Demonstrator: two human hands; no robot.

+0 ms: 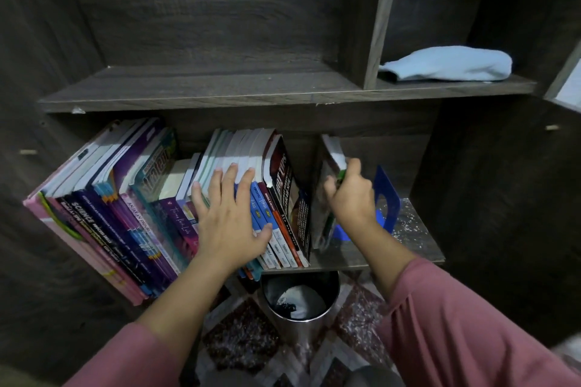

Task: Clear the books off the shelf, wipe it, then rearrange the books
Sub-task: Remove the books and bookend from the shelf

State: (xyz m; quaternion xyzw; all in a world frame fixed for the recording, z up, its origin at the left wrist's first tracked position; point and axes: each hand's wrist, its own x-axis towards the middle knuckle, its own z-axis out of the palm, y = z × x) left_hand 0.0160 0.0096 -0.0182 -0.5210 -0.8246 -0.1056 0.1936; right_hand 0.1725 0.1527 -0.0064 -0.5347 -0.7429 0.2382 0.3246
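Pressing flat against a row of upright books point(176, 198) in the middle of the frame, the left hand point(231, 223) has its fingers spread wide over their spines and top edges and grips nothing. The row fills the lower shelf point(418, 248) from the left of the frame to its centre, leaning leftward. Just right of the row, across a narrow gap, the right hand point(352, 195) is closed around the top of a single book point(327, 192) that stands nearly upright, with the fingers curled over its upper edge. Directly behind that hand, toward the right of the frame, stands a blue bookend point(388, 198) on the speckled shelf board.

Readable spines include "SCIENCE" on a dark book at lower left, "fokus" on blue-and-white spines under the left hand, and a handwritten-style "Terima Kasih" on a purple one; other lettering is too blurred to read.

Both forearms reach up from the bottom of the frame in pink sleeves point(465, 324), the wrists roughly level. At upper right, a light blue cloth point(449, 64) lies in a compartment of the upper shelf point(220, 88), whose wide left part holds no books. Below centre, a round metal bin point(298, 298) sits on a patterned floor.
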